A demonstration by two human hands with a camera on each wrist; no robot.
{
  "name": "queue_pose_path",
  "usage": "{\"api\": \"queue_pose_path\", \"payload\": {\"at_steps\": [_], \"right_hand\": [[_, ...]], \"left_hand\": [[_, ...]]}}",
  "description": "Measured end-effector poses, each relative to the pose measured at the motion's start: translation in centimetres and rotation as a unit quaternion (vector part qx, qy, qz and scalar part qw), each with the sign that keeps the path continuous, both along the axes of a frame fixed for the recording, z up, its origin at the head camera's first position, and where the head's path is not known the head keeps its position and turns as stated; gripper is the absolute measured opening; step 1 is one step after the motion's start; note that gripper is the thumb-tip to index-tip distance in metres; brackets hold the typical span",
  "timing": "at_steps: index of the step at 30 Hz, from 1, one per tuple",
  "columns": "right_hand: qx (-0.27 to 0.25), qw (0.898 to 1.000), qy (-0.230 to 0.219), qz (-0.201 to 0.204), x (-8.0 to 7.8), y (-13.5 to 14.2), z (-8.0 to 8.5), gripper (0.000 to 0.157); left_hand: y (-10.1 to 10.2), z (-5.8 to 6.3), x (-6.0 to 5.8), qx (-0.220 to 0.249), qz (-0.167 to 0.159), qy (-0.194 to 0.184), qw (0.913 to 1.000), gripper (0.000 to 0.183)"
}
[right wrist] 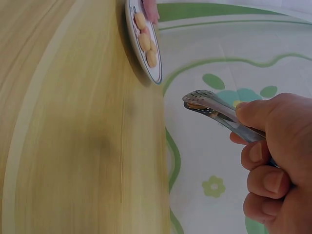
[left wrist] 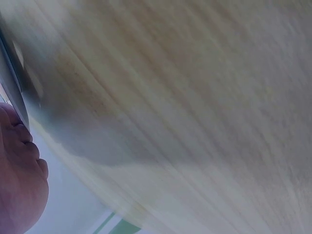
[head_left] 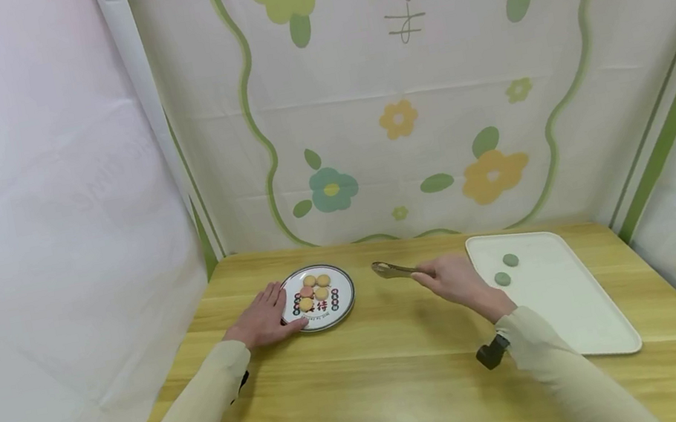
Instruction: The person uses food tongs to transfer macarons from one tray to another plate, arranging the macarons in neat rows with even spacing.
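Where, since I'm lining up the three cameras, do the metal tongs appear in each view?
Head: the metal tongs are just right of centre, below mid-height, in the right hand.
Left wrist: not in it.
Right wrist: the metal tongs are right of centre, near mid-height, pointing left.
Shared landmark: the wooden table, visible in all three.

The left arm [head_left: 187, 415], sleeved in loose pale-beige fabric, slants forward and inward; its bare left hand [head_left: 265, 319] lies palm down, fingers extended, thumb spread apart. The right arm [head_left: 573, 369], sleeved alike, also angles inward, its bare right hand [head_left: 457, 282] raised, fingers curled, thumb pointing forward.
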State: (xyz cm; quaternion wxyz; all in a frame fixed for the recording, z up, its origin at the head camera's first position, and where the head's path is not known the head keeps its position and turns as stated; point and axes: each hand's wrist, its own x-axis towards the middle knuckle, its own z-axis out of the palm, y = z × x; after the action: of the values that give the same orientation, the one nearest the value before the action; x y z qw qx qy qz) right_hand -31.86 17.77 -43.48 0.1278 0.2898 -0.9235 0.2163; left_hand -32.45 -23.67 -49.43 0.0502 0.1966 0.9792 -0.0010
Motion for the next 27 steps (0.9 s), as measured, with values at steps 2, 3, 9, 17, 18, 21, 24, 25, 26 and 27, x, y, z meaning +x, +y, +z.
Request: {"api": "queue_pose_path", "payload": {"at_steps": [2,3,9,17,18,21,24,25,26,27], "right_hand": [[0.001,1.000,0.001,0.005,0.0,-0.7,-0.1,0.023],[0.003,1.000,0.002,0.007,0.0,-1.0,-0.1,0.022],[0.005,1.000,-0.024,0.012,0.2,-2.7,0.2,0.022],[-0.010,0.998,-0.045,0.038,0.2,-4.7,-0.2,0.019],[-0.011,0.998,-0.047,0.042,0.2,-4.9,-0.4,0.019],[-0.007,0.998,-0.045,0.053,0.0,-5.2,-1.1,0.019],[-0.001,0.997,-0.034,0.062,-0.1,-5.7,-1.7,0.017],[0.001,0.997,-0.031,0.065,-0.1,-5.8,-1.8,0.017],[0.001,0.997,-0.029,0.067,-0.1,-6.0,-2.0,0.017],[0.002,0.997,-0.027,0.068,-0.2,-6.3,-2.2,0.017]], "left_hand": [[-0.1,-0.1,0.0,0.001,0.000,0.002,1.0000,0.103],[-0.1,-0.2,0.0,-0.001,0.000,0.003,1.0000,0.103],[-0.2,-0.7,-0.2,0.005,-0.006,0.012,0.9999,0.104],[-0.1,-0.6,-0.3,0.001,-0.007,0.013,0.9999,0.104],[-0.1,-0.6,-0.3,0.001,-0.007,0.012,0.9999,0.104],[0.0,-0.5,-0.2,0.002,-0.009,0.007,0.9999,0.104],[0.0,-0.4,-0.1,0.003,-0.011,0.011,0.9999,0.104],[0.0,-0.4,-0.1,0.002,-0.012,0.013,0.9998,0.103],[-0.1,-0.4,-0.1,0.002,-0.012,0.016,0.9998,0.103],[-0.1,-0.4,0.0,0.002,-0.012,0.019,0.9997,0.102]]}}
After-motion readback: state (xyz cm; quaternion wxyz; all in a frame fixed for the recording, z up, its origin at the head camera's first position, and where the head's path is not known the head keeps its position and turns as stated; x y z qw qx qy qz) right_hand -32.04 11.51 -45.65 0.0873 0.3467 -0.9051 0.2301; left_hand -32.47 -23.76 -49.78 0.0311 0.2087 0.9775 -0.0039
